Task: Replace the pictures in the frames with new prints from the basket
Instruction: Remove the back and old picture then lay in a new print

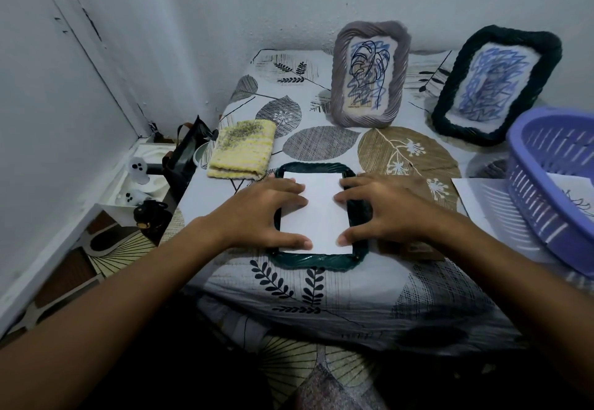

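Observation:
A dark green frame (316, 261) lies flat, back side up, near the table's front edge. A white sheet (321, 213) rests inside it, blank side showing. My left hand (266, 213) presses on the sheet's left edge with fingers spread, and my right hand (382, 213) presses on its right edge the same way. A grey frame (369, 72) and another dark green frame (495, 88) stand upright at the back, each holding a blue scribble picture. The purple basket (546, 191) sits at the right with a print (575, 197) inside.
A folded yellow cloth (241, 149) lies left of the flat frame. A white sheet (482, 204) lies partly under the basket. A leaf-patterned cover (353, 297) drapes the table. On the floor at left are a black bag (186, 152) and a white tray (141, 181).

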A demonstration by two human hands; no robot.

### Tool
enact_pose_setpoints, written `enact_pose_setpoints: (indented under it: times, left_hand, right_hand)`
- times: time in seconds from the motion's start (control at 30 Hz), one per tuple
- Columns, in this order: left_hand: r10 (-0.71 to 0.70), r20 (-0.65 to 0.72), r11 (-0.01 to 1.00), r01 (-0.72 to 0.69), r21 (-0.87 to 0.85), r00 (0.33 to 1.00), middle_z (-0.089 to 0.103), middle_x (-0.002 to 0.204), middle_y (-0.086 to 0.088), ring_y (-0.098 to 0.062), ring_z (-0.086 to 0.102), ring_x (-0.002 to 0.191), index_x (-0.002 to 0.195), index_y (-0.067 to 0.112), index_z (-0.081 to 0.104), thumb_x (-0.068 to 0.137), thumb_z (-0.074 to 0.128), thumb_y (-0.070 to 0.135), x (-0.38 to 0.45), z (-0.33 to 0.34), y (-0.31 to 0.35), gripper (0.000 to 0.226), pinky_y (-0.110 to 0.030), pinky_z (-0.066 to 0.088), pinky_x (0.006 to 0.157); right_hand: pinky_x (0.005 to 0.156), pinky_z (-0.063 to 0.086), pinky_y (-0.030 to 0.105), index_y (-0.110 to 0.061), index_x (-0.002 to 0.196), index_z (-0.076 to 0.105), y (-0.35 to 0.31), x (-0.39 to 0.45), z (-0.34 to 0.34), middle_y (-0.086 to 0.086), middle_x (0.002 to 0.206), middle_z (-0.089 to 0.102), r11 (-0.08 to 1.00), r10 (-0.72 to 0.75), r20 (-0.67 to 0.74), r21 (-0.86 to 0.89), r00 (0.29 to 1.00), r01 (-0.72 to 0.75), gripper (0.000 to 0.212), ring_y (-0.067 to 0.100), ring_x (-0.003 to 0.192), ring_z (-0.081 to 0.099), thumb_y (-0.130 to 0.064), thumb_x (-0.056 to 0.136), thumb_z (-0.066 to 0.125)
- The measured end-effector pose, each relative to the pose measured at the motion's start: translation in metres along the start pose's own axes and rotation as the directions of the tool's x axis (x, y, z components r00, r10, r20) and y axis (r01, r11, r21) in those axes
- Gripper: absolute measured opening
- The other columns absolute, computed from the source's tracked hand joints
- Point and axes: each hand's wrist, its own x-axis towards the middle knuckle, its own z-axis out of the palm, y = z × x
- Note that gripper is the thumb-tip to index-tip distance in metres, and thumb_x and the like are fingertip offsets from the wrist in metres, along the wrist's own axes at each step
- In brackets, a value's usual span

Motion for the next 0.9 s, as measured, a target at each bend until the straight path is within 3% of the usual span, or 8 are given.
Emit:
enact_pose_setpoints:
  times: [0.1, 0.27, 0.43, 0.63, 0.77, 0.9]
  left_hand:
    - [-0.005, 0.015, 1.000, 0.006, -0.026, 1.000, 0.046, 0.145, 0.004, -0.008, 0.032, 0.137, 0.128, 0.021, 0.061, 0.059, 0.053, 0.084, 0.001, -0.004, -0.004, 0.094, -0.034, 0.030, 0.113]
    - [-0.032, 0.069, 0.999, 0.034, -0.018, 0.997, 0.038, 0.151, 0.003, -0.007, 0.016, 0.144, 0.132, 0.020, 0.056, 0.054, 0.055, 0.083, 0.002, -0.015, -0.016, 0.100, -0.023, 0.015, 0.112]
    - [-0.035, 0.112, 0.999, 0.035, 0.002, 0.993, 0.031, 0.155, 0.002, -0.008, 0.007, 0.146, 0.136, 0.024, 0.050, 0.051, 0.053, 0.089, 0.004, -0.015, -0.022, 0.107, -0.029, 0.005, 0.117]
    - [-0.042, 0.147, 0.999, 0.038, 0.028, 0.988, 0.026, 0.156, 0.005, -0.006, 0.002, 0.147, 0.141, 0.024, 0.044, 0.054, 0.053, 0.085, 0.007, -0.016, -0.020, 0.107, -0.035, 0.000, 0.120]
    - [-0.037, 0.162, 0.999, 0.032, 0.035, 0.986, 0.024, 0.157, 0.006, -0.006, 0.000, 0.147, 0.142, 0.025, 0.043, 0.054, 0.054, 0.085, 0.009, -0.016, -0.022, 0.107, -0.035, 0.000, 0.119]
    - [-0.028, 0.150, 0.999, 0.025, 0.019, 0.988, 0.022, 0.158, 0.002, -0.008, -0.001, 0.147, 0.140, 0.028, 0.046, 0.051, 0.055, 0.087, 0.008, -0.014, -0.024, 0.107, -0.036, 0.001, 0.119]
  right_hand:
    - [0.108, 0.032, 0.057, -0.036, 0.137, 0.047, 0.003, 0.001, 0.001, -0.012, 0.153, 0.032, 1.000, -0.003, 0.003, 0.005, 1.000, 0.003, 0.092, 0.016, 0.141, 0.026, -0.078, 0.057, 0.064]
    - [0.108, 0.032, 0.056, -0.037, 0.134, 0.050, 0.006, 0.001, 0.001, -0.014, 0.152, 0.034, 1.000, -0.008, -0.007, 0.000, 1.000, 0.008, 0.091, 0.013, 0.140, 0.028, -0.080, 0.055, 0.064]
    - [0.112, 0.027, 0.054, -0.039, 0.134, 0.048, 0.004, 0.001, -0.002, -0.014, 0.155, 0.027, 0.999, -0.005, 0.000, -0.049, 1.000, 0.005, 0.087, 0.013, 0.144, 0.021, -0.077, 0.058, 0.067]
    - [0.106, 0.028, 0.037, -0.039, 0.131, 0.051, 0.001, -0.002, -0.003, -0.016, 0.150, 0.038, 0.998, -0.004, -0.030, -0.059, 1.000, 0.003, 0.084, 0.013, 0.141, 0.030, -0.076, 0.057, 0.069]
    - [0.090, 0.021, 0.024, -0.033, 0.135, 0.049, -0.002, -0.003, -0.006, -0.015, 0.147, 0.041, 0.995, -0.021, -0.032, -0.093, 0.999, 0.018, 0.085, 0.009, 0.135, 0.035, -0.070, 0.061, 0.070]
    - [0.107, 0.023, 0.030, -0.033, 0.139, 0.045, 0.001, -0.002, -0.004, -0.012, 0.153, 0.033, 0.994, -0.025, -0.026, -0.106, 0.999, 0.022, 0.092, 0.009, 0.140, 0.028, -0.074, 0.060, 0.068]
